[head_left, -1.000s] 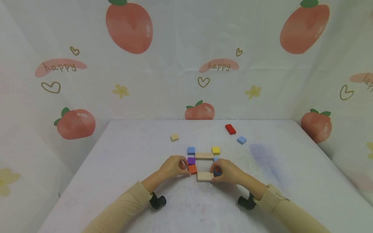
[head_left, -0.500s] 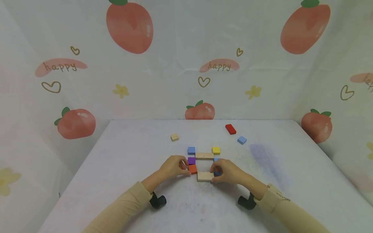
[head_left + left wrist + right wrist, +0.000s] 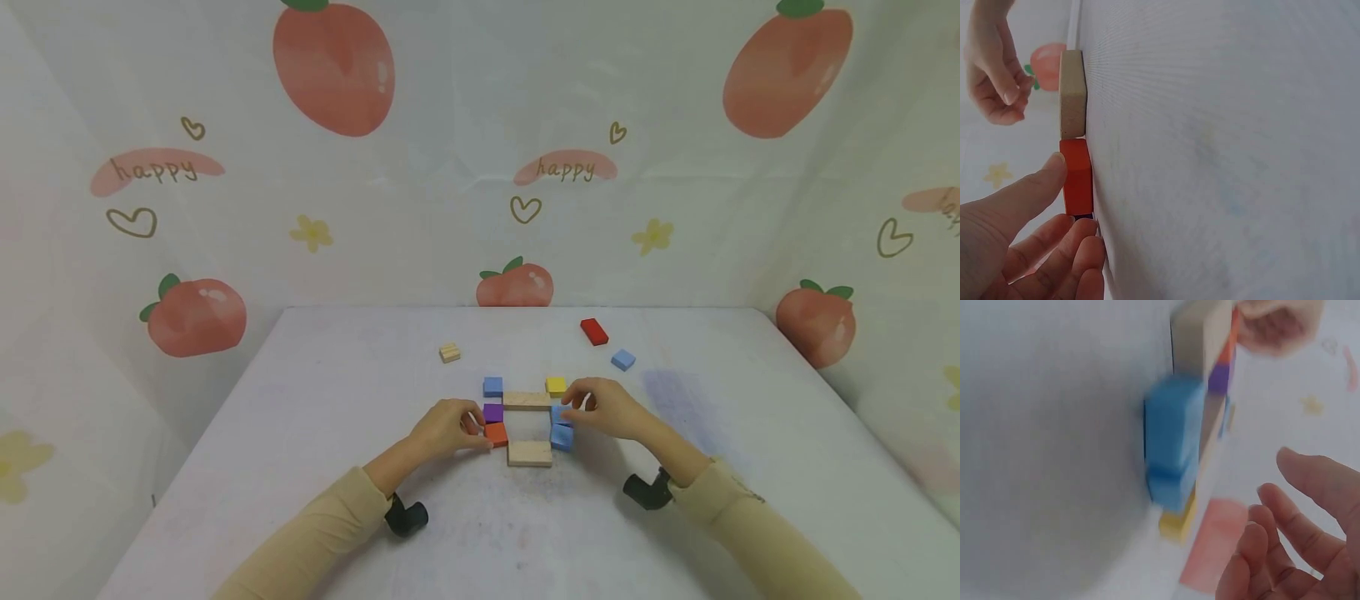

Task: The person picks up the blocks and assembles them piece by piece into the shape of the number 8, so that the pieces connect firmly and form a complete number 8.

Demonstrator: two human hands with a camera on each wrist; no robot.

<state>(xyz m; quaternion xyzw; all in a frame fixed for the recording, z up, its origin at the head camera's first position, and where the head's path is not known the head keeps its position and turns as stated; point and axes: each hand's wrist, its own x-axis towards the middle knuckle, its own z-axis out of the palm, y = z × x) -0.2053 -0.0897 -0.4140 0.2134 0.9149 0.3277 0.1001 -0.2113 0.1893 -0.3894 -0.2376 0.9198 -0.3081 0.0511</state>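
Small blocks lie in a rough ring on the table. My left hand point(image 3: 447, 427) holds the orange block point(image 3: 496, 435) at the ring's near left, thumb on one side and fingertips by its far end. Behind that block lie a purple block point(image 3: 492, 412) and a blue block point(image 3: 492, 387). Two plain wooden blocks, the front one point(image 3: 529, 454) and the back one point(image 3: 527, 402), span the middle. On the right, two light-blue blocks point(image 3: 562, 437) stand in line, with a yellow block point(image 3: 556, 386) behind. My right hand point(image 3: 606, 407) hovers above these, fingers loosely bent, holding nothing.
Farther back lie a red block point(image 3: 595, 332), a loose blue block point(image 3: 623, 360) and a small ridged wooden piece point(image 3: 449, 352). A white printed curtain point(image 3: 420, 208) hangs behind the white table point(image 3: 337, 358).
My right hand has let go of the near light-blue block and moved up, back and to the right, uncovering both light-blue blocks. The left hand has stayed at the orange block.
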